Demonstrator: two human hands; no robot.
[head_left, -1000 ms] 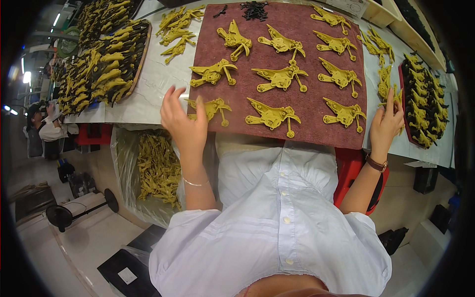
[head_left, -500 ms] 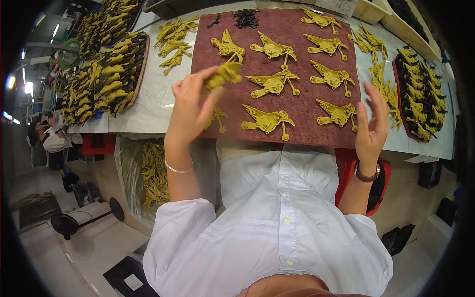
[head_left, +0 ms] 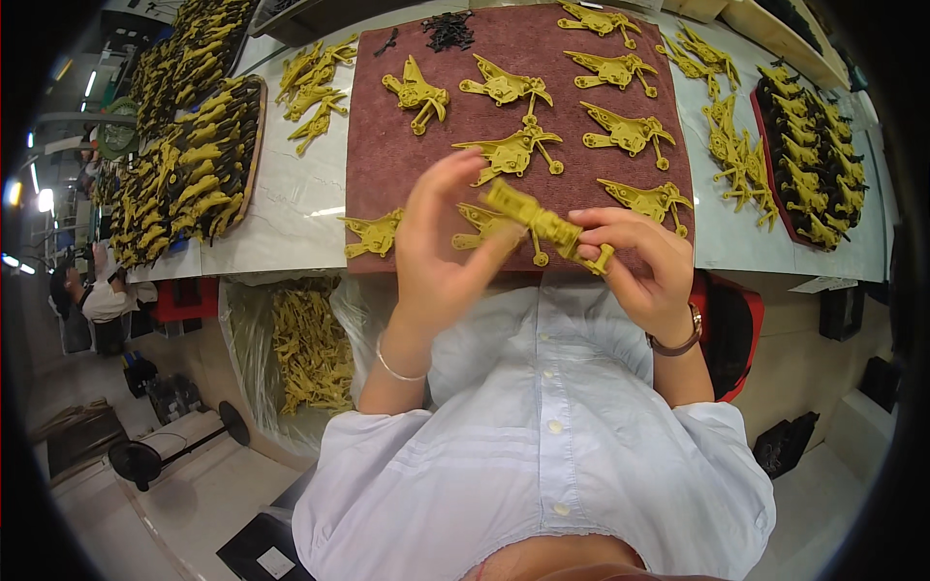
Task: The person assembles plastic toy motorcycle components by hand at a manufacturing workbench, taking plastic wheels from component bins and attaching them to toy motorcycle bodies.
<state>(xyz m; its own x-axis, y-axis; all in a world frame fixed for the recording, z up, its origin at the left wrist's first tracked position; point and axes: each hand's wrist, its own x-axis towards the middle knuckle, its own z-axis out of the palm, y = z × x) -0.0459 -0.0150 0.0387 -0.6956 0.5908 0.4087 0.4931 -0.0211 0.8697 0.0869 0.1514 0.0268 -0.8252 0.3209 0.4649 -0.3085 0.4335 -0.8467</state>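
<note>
Both hands hold one yellow plastic part (head_left: 542,225) above the near edge of a dark red mat (head_left: 387,145). My left hand (head_left: 436,254) grips its left end, blurred by motion. My right hand (head_left: 639,261), wearing a wristwatch, pinches its right end. Several more yellow parts (head_left: 509,150) lie spread over the mat. One yellow part (head_left: 373,232) lies at the mat's near left corner, just left of my left hand.
A tray of yellow-and-black parts (head_left: 184,174) stands at the left, another tray (head_left: 814,165) at the right. Loose yellow parts (head_left: 310,82) lie on the white table. A clear bag of yellow parts (head_left: 305,353) hangs below the table. Small black pieces (head_left: 448,29) lie at the mat's far edge.
My left hand lifted a yellow part off the mat and brought it toward my body. My right hand left the table's right edge and took hold of the part's other end.
</note>
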